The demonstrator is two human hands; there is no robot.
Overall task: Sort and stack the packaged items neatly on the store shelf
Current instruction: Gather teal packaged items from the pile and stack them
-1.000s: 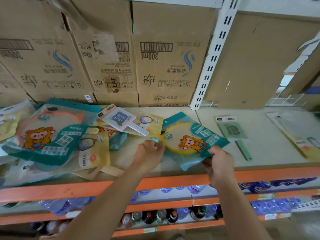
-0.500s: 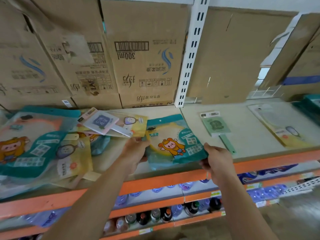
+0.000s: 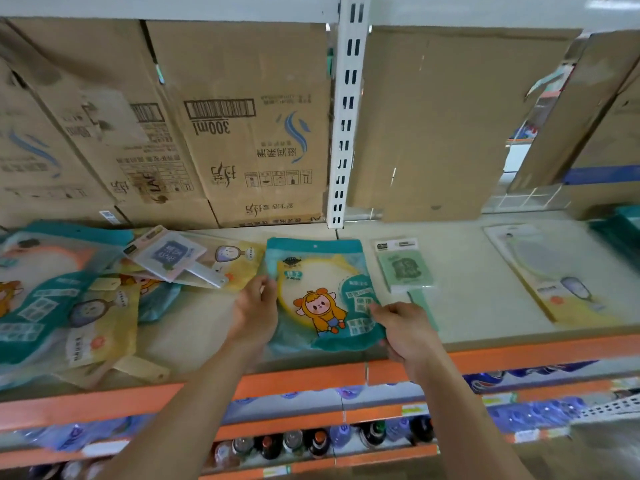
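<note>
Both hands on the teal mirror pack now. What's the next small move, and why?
Probably release the teal mirror pack: left hand and right hand hold it lying straight on the shelf, and a jumbled pile waits at left.

Glossy plastic mirror packet [image 3: 322,292], matt brown cardboard boxes [image 3: 249,133], white perforated metal upright [image 3: 348,109], smooth beige shelf board [image 3: 467,282]

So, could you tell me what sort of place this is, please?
Probably a shop's stock aisle: an orange-edged shelf holding a mirror pack, cartons behind, bottles on the shelves below.
</note>
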